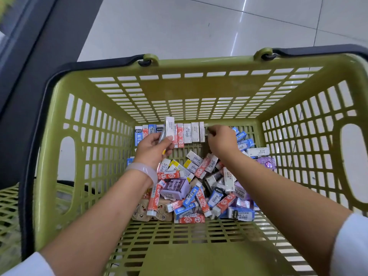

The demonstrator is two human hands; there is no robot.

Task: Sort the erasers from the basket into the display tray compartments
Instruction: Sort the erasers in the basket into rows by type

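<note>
A green plastic basket (pixel 95 120) fills the view. Its floor holds a loose pile of erasers (pixel 199 188) in red, blue, white and purple wrappers. A row of erasers (pixel 191 132) stands upright along the far wall. My left hand (pixel 153 148) holds a white eraser (pixel 169 128) upright just in front of that row, with another thin piece between its fingers. My right hand (pixel 221 140) has its fingers curled at the right end of the row, touching the last white eraser; whether it pinches anything is hidden. No display tray is in view.
A second green basket (pixel 8 212) shows at the lower left. The basket's dark handles (pixel 145 61) lie folded down over the rim. Pale floor tiles (pixel 199 26) lie beyond, with a dark frame (pixel 39 36) at the left.
</note>
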